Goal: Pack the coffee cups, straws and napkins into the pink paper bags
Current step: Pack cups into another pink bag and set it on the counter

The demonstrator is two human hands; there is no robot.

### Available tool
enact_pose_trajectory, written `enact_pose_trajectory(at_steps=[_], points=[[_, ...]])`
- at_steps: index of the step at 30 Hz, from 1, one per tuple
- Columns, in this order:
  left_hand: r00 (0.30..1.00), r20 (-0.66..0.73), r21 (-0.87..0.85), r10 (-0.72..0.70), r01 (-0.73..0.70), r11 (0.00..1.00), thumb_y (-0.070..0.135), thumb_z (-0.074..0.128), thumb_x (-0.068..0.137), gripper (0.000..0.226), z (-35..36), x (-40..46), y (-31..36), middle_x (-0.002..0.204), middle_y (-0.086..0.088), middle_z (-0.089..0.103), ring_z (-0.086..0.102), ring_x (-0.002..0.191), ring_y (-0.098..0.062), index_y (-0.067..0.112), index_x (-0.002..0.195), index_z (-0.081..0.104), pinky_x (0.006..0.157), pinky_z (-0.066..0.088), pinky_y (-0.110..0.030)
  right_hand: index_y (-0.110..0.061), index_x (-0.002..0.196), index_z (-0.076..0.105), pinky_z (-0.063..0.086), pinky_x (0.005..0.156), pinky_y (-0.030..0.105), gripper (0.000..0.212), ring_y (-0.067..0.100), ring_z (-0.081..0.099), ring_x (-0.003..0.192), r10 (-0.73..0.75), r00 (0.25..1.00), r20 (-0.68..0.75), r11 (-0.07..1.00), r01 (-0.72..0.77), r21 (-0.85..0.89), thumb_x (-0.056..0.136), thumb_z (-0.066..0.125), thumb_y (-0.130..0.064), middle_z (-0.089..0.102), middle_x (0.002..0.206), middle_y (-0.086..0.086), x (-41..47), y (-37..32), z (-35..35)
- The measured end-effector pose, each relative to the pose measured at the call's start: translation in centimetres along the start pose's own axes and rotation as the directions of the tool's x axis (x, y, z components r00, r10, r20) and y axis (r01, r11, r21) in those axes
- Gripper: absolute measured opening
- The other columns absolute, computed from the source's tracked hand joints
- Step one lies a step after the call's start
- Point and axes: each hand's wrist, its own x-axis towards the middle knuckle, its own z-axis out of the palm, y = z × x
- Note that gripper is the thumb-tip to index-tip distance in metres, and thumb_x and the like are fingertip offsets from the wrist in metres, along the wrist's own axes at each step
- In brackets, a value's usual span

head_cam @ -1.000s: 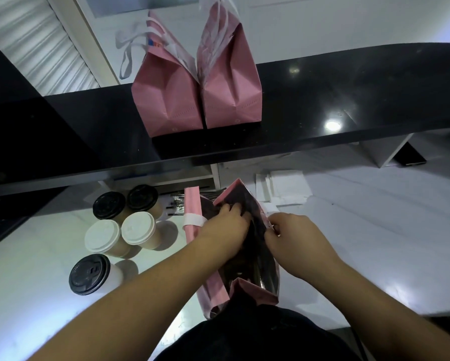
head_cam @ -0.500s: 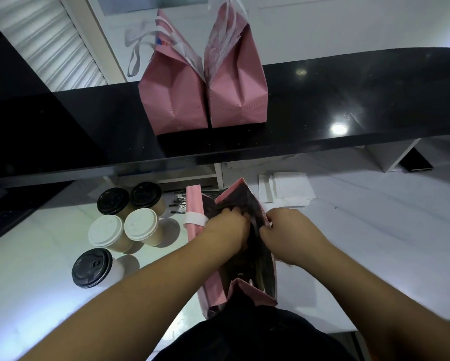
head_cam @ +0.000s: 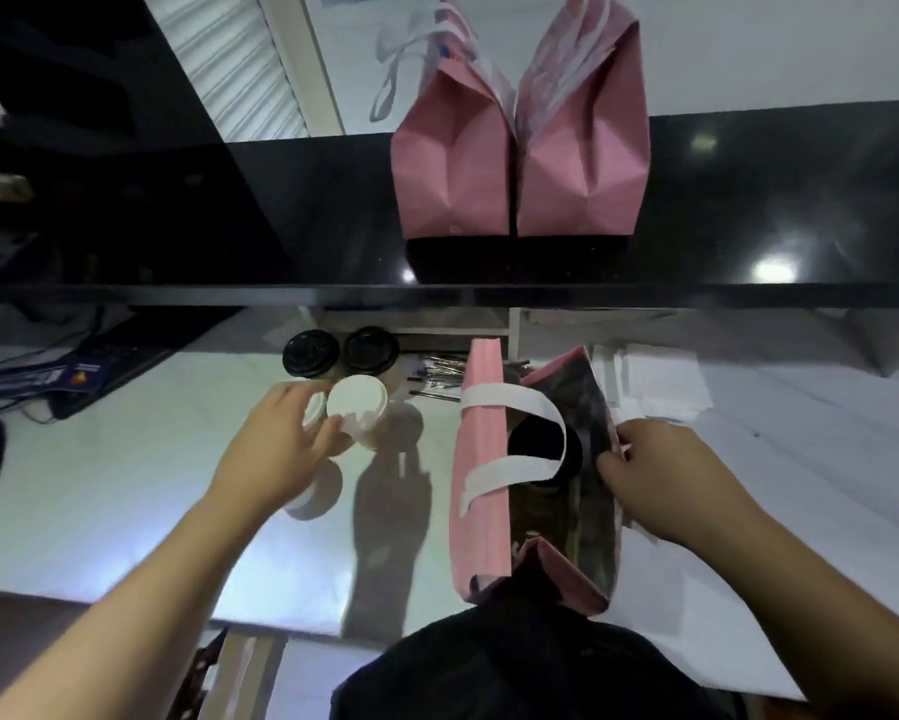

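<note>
The open pink paper bag (head_cam: 481, 491) with white ribbon handles stands at the near edge of the white counter (head_cam: 125, 485), a black-lidded cup (head_cam: 538, 444) inside it. The right hand (head_cam: 665, 478) pinches its right rim. To the left, across a bare strip of counter, the left hand (head_cam: 275, 449) curls its fingers around a white-lidded paper cup (head_cam: 313, 410), touching a second white-lidded cup (head_cam: 358, 407). Two black-lidded cups (head_cam: 311, 351) stand behind. Two closed pink bags (head_cam: 520, 168) sit on the black shelf (head_cam: 748, 200) above.
</note>
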Motion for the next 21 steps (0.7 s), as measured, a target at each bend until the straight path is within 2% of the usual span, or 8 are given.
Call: enact_pose_trajectory(at_steps=[2,5,7,9,11,16,21], points=[[0.986,0.029,0.058,-0.162,0.160,0.985,0.038,0.070,0.093,0.060,0.5,-0.7,-3.4,0.143,-0.017,0.057,0.053,0.131,-0.038,0.010,0.145,0.056,0.104,0.047,-0.048,-0.012,0.088,0.070,0.059,0.060,0.037,0.025,0.018,0.065,0.064,0.002,1.000,0.000,1.000,-0.002,-0.003,0.095,0.053,-0.029,0.071,0.077,0.003,0.1,-0.1,0.1],[0.956,0.090,0.139,-0.281,0.267,0.954,0.048,0.073,0.087,0.067,1.4,-1.4,-6.4,0.140,-0.017,0.056,0.052,0.127,-0.042,0.012,0.140,0.054,0.103,0.046,-0.050,-0.015,0.086,0.071,0.051,0.046,0.027,0.025,0.014,0.066,0.058,0.011,1.000,-0.002,1.000,-0.011,-0.017,0.095,0.054,-0.031,0.071,0.074,0.000,0.4,-0.2,0.3],[0.945,0.143,0.174,-0.295,0.269,0.947,0.052,0.074,0.086,0.064,2.0,-1.6,-7.1,0.134,-0.016,0.058,0.054,0.121,-0.041,0.012,0.131,0.054,0.102,0.045,-0.049,-0.014,0.082,0.070,0.048,0.043,0.026,0.027,0.014,0.065,0.054,0.014,1.000,-0.009,0.999,-0.014,-0.036,0.094,0.056,-0.032,0.071,0.070,0.001,0.5,-0.3,0.4],[0.944,0.159,0.164,-0.291,0.265,0.950,0.050,0.074,0.085,0.057,2.5,-1.5,-7.3,0.125,-0.014,0.059,0.056,0.115,-0.039,0.012,0.122,0.054,0.098,0.045,-0.047,-0.009,0.083,0.071,0.055,0.050,0.031,0.030,0.018,0.066,0.055,0.018,1.000,-0.013,0.999,-0.018,-0.046,0.093,0.056,-0.032,0.072,0.069,0.005,0.6,-0.4,0.5],[0.938,0.164,0.152,-0.306,0.282,0.947,0.044,0.074,0.086,0.053,2.8,-1.5,-7.4,0.124,-0.014,0.060,0.057,0.113,-0.040,0.012,0.123,0.054,0.095,0.046,-0.046,-0.008,0.082,0.071,0.055,0.052,0.031,0.031,0.019,0.066,0.056,0.022,1.000,-0.019,0.999,-0.023,-0.050,0.093,0.056,-0.033,0.071,0.068,0.006,0.6,-0.5,0.6],[0.920,0.135,0.096,-0.369,0.358,0.929,0.033,0.070,0.088,0.058,3.3,-2.1,-7.8,0.138,-0.016,0.050,0.055,0.116,-0.047,0.015,0.140,0.052,0.087,0.051,-0.048,-0.014,0.078,0.070,0.042,0.043,0.024,0.029,0.016,0.065,0.051,0.026,0.999,-0.020,0.999,-0.027,-0.046,0.094,0.055,-0.033,0.070,0.063,0.002,0.5,-0.5,0.8],[0.903,0.138,0.070,-0.407,0.402,0.913,0.035,0.078,0.082,0.054,2.7,-2.5,-7.2,0.131,-0.016,0.046,0.060,0.103,-0.043,0.008,0.121,0.054,0.085,0.055,-0.049,-0.016,0.074,0.068,0.039,0.042,0.022,0.029,0.015,0.064,0.051,0.026,0.999,-0.035,0.998,-0.027,-0.048,0.095,0.055,-0.032,0.069,0.062,0.001,0.4,-0.7,0.8]])
